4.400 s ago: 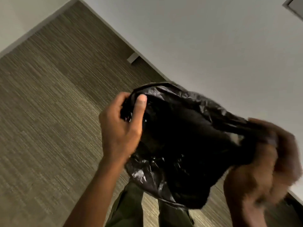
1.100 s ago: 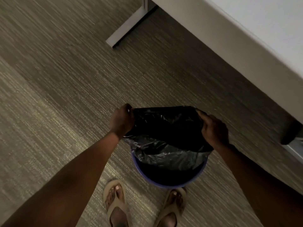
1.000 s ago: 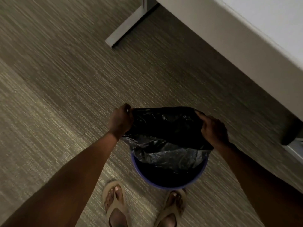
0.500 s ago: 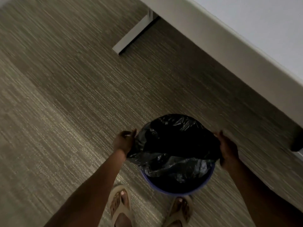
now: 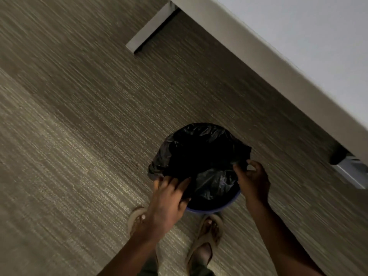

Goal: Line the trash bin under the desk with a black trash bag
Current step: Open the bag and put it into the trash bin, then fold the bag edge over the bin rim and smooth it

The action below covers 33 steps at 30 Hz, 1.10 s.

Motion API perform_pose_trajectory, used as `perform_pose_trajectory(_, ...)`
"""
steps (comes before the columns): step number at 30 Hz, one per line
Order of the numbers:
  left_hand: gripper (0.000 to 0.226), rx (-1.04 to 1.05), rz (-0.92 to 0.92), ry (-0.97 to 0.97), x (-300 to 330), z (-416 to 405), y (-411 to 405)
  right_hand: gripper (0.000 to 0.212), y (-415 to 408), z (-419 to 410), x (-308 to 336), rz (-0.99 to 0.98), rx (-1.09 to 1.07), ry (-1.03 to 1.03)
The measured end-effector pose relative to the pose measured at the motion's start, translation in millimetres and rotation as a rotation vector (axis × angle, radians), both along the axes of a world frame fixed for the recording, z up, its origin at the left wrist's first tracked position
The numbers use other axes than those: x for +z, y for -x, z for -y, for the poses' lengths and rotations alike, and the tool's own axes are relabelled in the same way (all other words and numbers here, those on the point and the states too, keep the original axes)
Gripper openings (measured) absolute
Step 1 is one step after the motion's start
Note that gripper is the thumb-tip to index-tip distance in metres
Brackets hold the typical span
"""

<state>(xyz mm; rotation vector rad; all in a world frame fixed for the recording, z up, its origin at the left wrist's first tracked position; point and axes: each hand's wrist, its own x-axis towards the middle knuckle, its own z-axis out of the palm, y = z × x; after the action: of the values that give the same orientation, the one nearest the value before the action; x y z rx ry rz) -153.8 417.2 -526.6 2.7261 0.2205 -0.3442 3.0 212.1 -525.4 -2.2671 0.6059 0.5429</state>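
Note:
A black trash bag sits in a small blue trash bin on the carpet in front of my feet. The bag's mouth is folded over the far rim; the near rim shows bare blue. My left hand grips the bag's edge at the near left of the bin. My right hand pinches the bag's edge at the right side. The bin's walls are hidden beneath the bag and my hands.
A white desk runs diagonally across the upper right, with a metal foot on the floor at the top and another at the right. Grey carpet spreads to the left. My sandalled feet stand just behind the bin.
The bag has been lowered into the bin and its far edge pulled over the rim. Both hands have moved from the bin's sides toward its near rim.

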Motion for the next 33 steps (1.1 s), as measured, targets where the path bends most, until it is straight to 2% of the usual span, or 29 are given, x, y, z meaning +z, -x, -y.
perform_pose_trajectory(2, 0.067, -0.041, 0.074, -0.005, -2, 10, 13, 0.044, -3, 5, -5, -0.077, -0.149, -0.080)
perform_pose_trajectory(5, 0.058, -0.076, 0.113, 0.042, -2, 19, 33, 0.039, 8, 18, 3, 0.047, -0.220, -0.130)
perform_pose_trajectory(9, 0.054, -0.054, 0.026, 0.078, 0, 33, 52, 0.056, 34, 55, 7, 0.106, 0.104, -0.087)
perform_pose_trajectory(13, 0.061, -0.159, -0.097, 0.091, 6, 44, 57, 0.072, 47, 87, -5, 0.147, 0.518, -0.009)
perform_pose_trajectory(16, 0.059, -0.181, -0.188, 0.096, 5, 51, 57, 0.068, 49, 99, -13, 0.140, 0.627, 0.014)
perform_pose_trajectory(19, 0.062, -0.214, -0.294, 0.157, -1, 60, 57, 0.041, 50, 92, -17, 0.121, 0.504, -0.023)
perform_pose_trajectory(22, 0.059, -0.289, -0.360, 0.092, -5, 71, 52, 0.007, 52, 71, -18, 0.117, 0.329, -0.010)
perform_pose_trajectory(24, 0.057, -0.258, -0.411, 0.089, -7, 73, 51, 0.014, 56, 60, -21, 0.140, 0.328, 0.061)
perform_pose_trajectory(27, 0.062, -0.118, -0.435, 0.159, -14, 71, 61, 0.013, 63, 53, -24, 0.102, 0.273, 0.090)
perform_pose_trajectory(31, 0.049, 0.116, -0.478, 0.495, -27, 64, 76, 0.025, 72, 49, -31, 0.109, 0.177, 0.143)
perform_pose_trajectory(33, 0.050, 0.163, -0.531, 0.636, -30, 62, 77, 0.027, 76, 45, -34, 0.102, 0.150, 0.164)
